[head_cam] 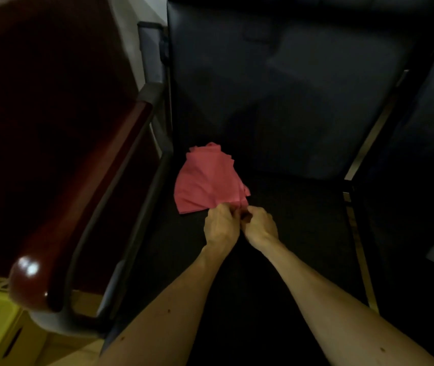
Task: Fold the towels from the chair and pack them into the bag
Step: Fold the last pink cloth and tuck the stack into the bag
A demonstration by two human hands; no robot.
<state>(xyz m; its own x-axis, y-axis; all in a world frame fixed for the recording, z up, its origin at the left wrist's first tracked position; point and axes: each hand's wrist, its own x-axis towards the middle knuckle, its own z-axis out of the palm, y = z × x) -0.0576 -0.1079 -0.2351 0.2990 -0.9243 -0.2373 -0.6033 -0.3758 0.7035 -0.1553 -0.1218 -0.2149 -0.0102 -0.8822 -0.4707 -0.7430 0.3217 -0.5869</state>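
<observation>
A pink towel (208, 178) lies loosely bunched on the dark chair seat (289, 220), directly beyond both hands and slightly to their left. Its long axis runs away from the person, toward the chair back. The left hand (221, 225) and right hand (259, 227) sit side by side, nearly touching, fingers curled, each pinching the towel's near right corner. Both are equally close, and most of the cloth spreads ahead of the left hand. A wooden armrest (91, 194) stands further left.
</observation>
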